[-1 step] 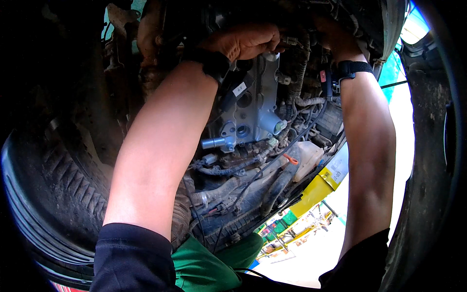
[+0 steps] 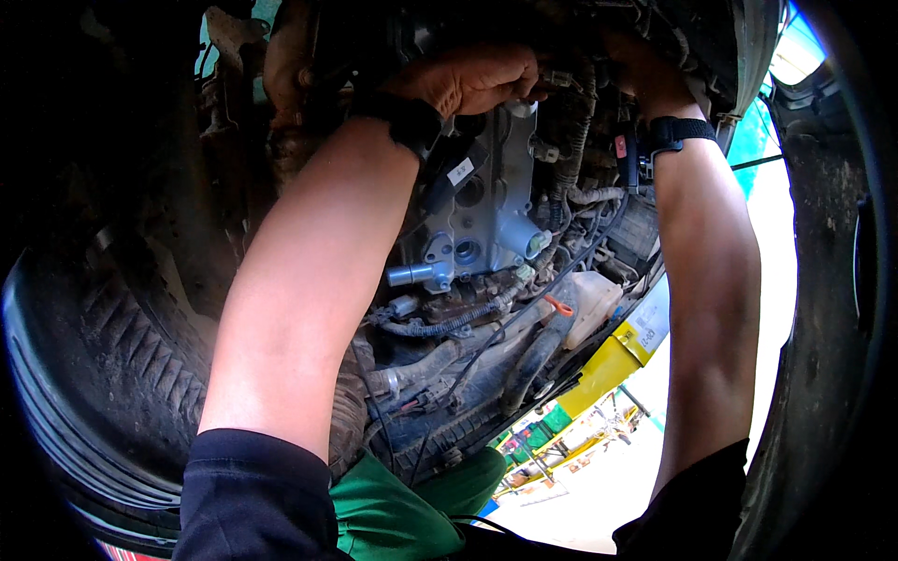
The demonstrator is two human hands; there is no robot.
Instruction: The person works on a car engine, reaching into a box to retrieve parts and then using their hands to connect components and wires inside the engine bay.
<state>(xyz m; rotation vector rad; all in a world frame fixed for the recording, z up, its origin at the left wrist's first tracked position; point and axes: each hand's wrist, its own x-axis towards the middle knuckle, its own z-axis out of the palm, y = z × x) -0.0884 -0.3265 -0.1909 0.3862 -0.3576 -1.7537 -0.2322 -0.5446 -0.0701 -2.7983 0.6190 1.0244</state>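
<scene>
Both my arms reach up into a grimy engine bay. My left hand [image 2: 486, 79] is closed, its fingers curled beside a wiring connector [image 2: 558, 79] at the top of the engine; what the fingertips hold is hidden. Under that wrist sits a silver-grey metal engine cover [image 2: 491, 215] with round openings and a short pipe stub [image 2: 412, 275]. My right hand [image 2: 636, 70] reaches into deep shadow among hoses to the right, and its fingers cannot be made out. A corrugated wiring harness [image 2: 578, 126] runs down between the two hands. Each wrist wears a dark strap.
Below the engine lie a pale plastic reservoir [image 2: 591, 304], an orange-red ring handle [image 2: 559, 306] and a dark hose [image 2: 538, 360]. A thin black cable crosses the bay. A tyre [image 2: 112, 374] stands at left, a dark body panel [image 2: 823, 252] at right, a yellow box [image 2: 603, 374] beyond.
</scene>
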